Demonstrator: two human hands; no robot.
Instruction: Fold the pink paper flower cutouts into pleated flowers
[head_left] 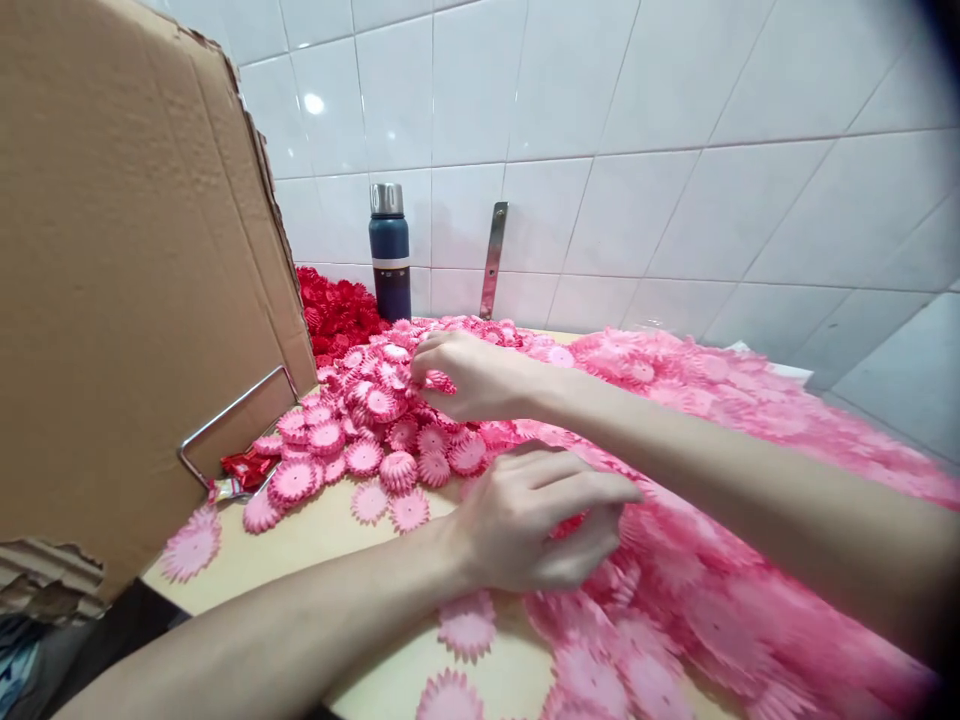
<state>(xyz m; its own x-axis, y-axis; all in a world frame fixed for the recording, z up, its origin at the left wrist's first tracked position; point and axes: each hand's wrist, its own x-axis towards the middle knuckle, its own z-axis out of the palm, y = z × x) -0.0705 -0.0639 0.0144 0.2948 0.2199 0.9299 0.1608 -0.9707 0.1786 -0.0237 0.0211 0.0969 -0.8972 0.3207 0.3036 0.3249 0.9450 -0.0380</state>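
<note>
Loosely, the right hand (472, 376) curls beyond the left hand (544, 515).

Along the back edge of the worktop (330, 530), I note remotely a dark blue bottle (391, 242) (silver-capped) and a tilted metal strip (493, 262) before the tiled wall (660, 80); at the left edge, a cardboard panel (135, 250), wire frame (232, 408) and red wrapper (247, 468).

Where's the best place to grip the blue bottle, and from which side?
Probably around the upper body of the blue bottle, just below its silver cap, from the front right: it stands upright, the tiled wall is behind, and red pieces and pink pieces crowd its base.
</note>
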